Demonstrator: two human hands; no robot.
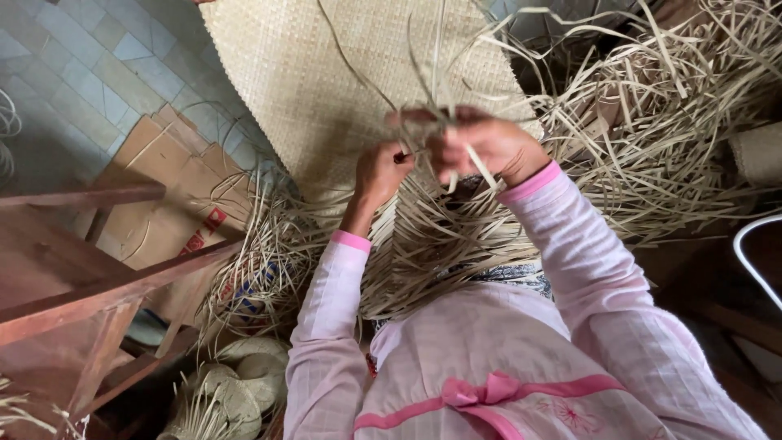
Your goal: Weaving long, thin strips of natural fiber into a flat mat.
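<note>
Two hands at work on one woven mat (pixel 326 73), pale straw colour, spread across a grey tiled floor (pixel 73 65) and running up out of view.

Left hand (pixel 381 171): closed, fingers pinched round a few loose strips at the mat's unfinished near edge. Pink cuff on a pale pink checked sleeve (pixel 326 326).

Right hand (pixel 489 147): closed round a small bunch of strips (pixel 440 98), lifted just above the edge; several strip ends stand up past the knuckles, one hangs down over the fingers. Both hands sit just beside each other, almost touching.

Fringe of unwoven strips (pixel 440 244): fans down from the mat's edge toward the person's lap, passing under both wrists.

Loose pile of strips (pixel 652 130): large tangle to the right of the mat, some strands arching over the woven part.

Flattened cardboard (pixel 171 187): brown, lying on the tiles left of the mat, partly covered by stray strips.

Wooden frame (pixel 98 293): reddish-brown bars at lower left, near the cardboard.

Woven pieces (pixel 236 383): small greenish-tan bundle on the ground below the left elbow, exact kind unclear.

Garment: pale pink with a darker pink ribbon bow (pixel 481 391) at the front.

White curved tube (pixel 753 253): at the right edge, well apart from the hands.
</note>
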